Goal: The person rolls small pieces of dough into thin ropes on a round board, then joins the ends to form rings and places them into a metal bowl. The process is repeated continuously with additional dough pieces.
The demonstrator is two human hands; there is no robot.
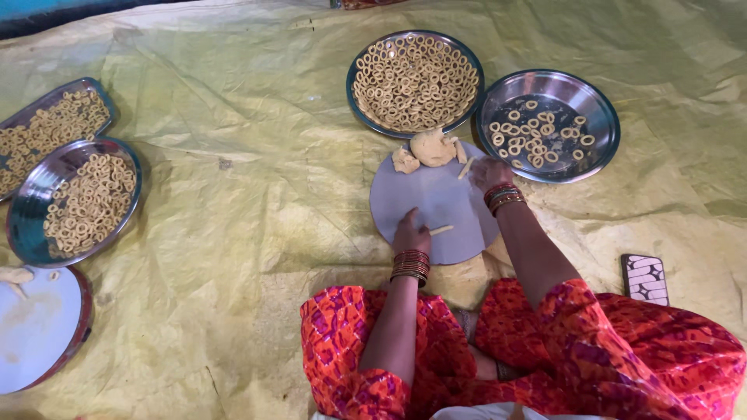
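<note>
Two steel plates differ: one plate (415, 82) is packed with dough rings, the other plate (548, 124) barely started. A dough lump (433, 148) remains on the round board (436, 198). The left hand (410, 232) presses flat beside a dough strip (441, 229); the right hand (489, 171) seems to pinch another strip (465, 168).

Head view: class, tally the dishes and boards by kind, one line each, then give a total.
Round steel plates: 3
Oblong steel tray: 1
Round flat boards: 2
Total: 6

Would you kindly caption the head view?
Two hands, left hand and right hand, roll dough strips on a round board beside ring-filled plates.
</note>
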